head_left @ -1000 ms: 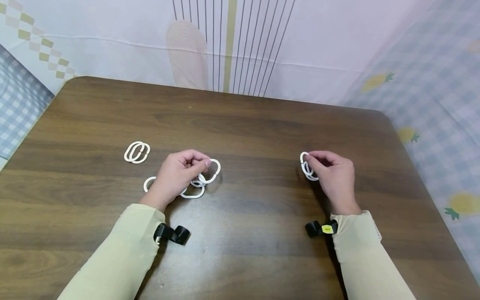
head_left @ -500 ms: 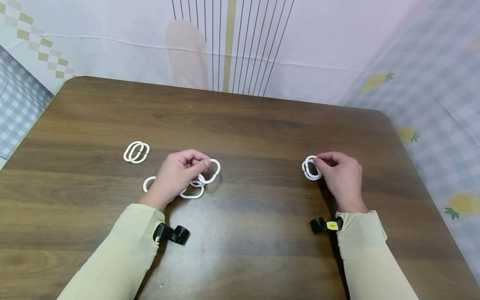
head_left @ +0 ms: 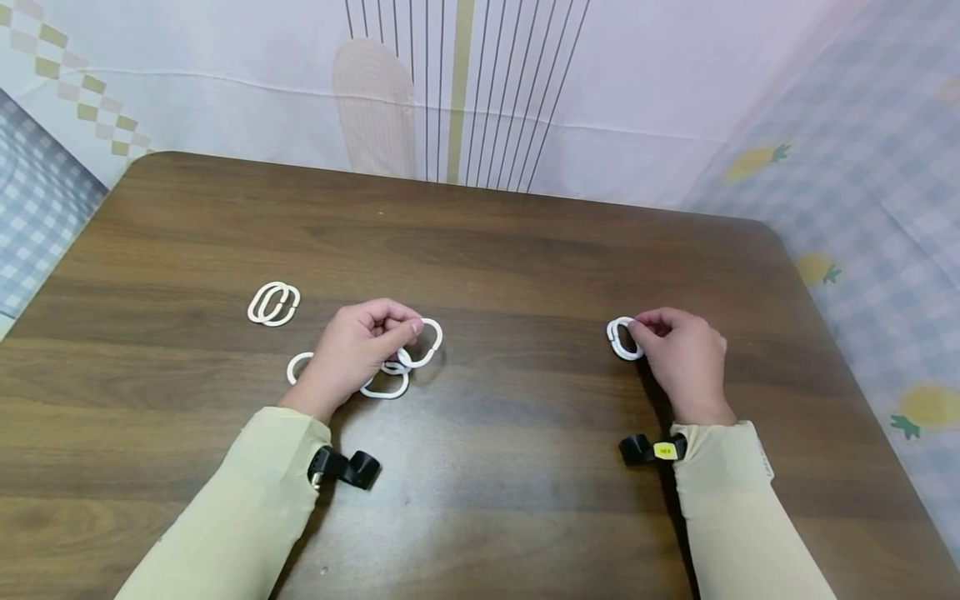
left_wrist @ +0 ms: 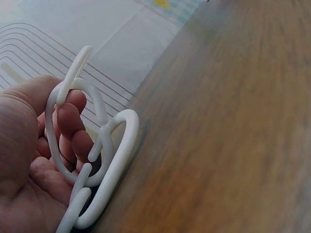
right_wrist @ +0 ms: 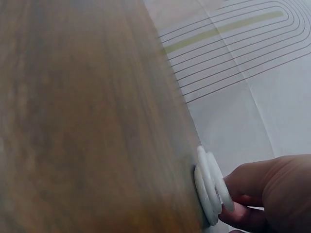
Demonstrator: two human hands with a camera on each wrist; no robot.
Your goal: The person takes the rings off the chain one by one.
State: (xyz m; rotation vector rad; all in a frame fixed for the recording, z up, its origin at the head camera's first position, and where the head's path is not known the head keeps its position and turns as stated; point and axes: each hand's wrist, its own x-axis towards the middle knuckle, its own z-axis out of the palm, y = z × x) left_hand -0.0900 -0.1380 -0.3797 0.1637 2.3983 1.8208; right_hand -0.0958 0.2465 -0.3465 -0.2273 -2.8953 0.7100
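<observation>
In the head view my left hand (head_left: 341,358) pinches the end of a chain of white plastic C-shaped links between thumb and fingers. The pinched link (head_left: 440,335) is raised, and another link (head_left: 386,395) of the chain rests on the table. Part of the chain is hidden under the palm; one more link (head_left: 290,369) shows beside the wrist. From the left wrist camera, a threaded link (left_wrist: 50,131) hangs below the pinched one. Far to the right, my right hand (head_left: 686,362) pinches a small stack of white links (right_wrist: 208,182) close against the table surface.
Two overlapping white links (head_left: 252,308) lie on the brown wooden table (head_left: 510,517) beyond the left hand. A patterned cloth (head_left: 637,92) hangs behind the table's far edge. Black camera mounts (head_left: 362,470) are strapped to both wrists.
The right hand has moved slightly right and down with its links, which have turned from hanging spread to lying flat together. The left hand and its chain have stayed in place.
</observation>
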